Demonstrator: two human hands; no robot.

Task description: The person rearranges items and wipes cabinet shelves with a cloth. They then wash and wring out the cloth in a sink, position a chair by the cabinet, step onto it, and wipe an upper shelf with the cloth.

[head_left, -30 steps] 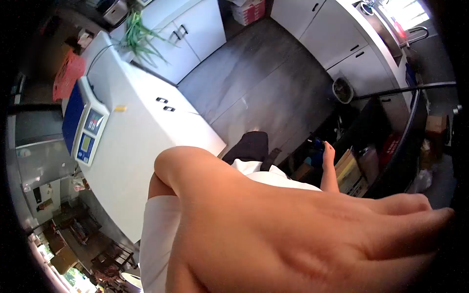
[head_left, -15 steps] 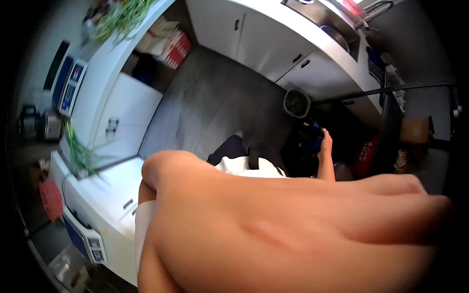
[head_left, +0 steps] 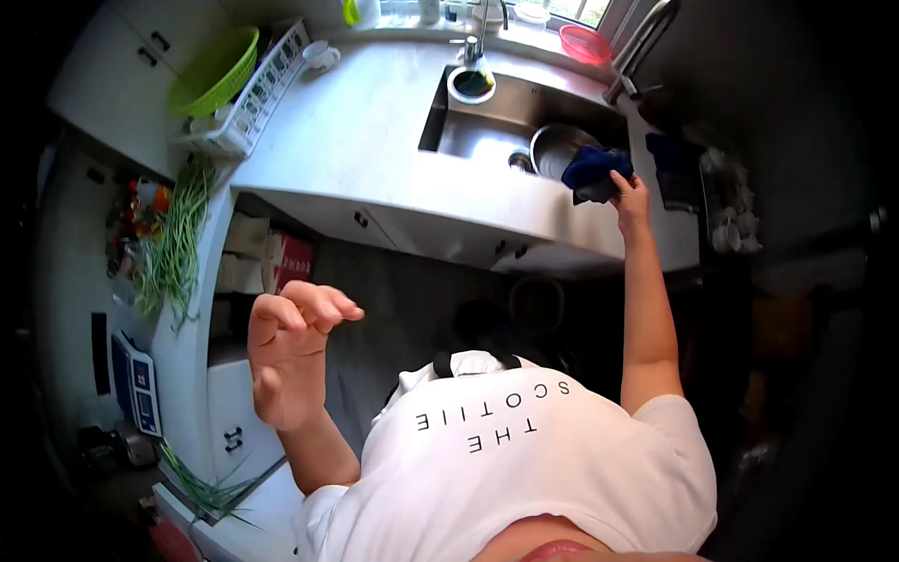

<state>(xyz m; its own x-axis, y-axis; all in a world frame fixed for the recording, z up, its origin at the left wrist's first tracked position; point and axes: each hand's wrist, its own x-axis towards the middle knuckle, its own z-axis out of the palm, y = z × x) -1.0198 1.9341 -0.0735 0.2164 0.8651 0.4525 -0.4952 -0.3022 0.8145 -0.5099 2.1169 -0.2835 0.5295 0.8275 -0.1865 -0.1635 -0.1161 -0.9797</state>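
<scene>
Blue cloth [head_left: 594, 172] is gripped in R hand [head_left: 634, 200] at front R corner of sink [head_left: 478, 131], by bowl [head_left: 554, 142]; L hand [head_left: 288, 354] is held up empty, half-curled, off counter [head_left: 361, 122] edge; cloth best kept bunched w/o snagging bowl

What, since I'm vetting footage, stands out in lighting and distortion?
Head view: the window brightens the countertop; the sink glints. Head view: deep shadow swallows detail at right. Head view: the dark blue item in the right hand looks murky. Head view: the lens bows straight edges; corners go black.
</scene>
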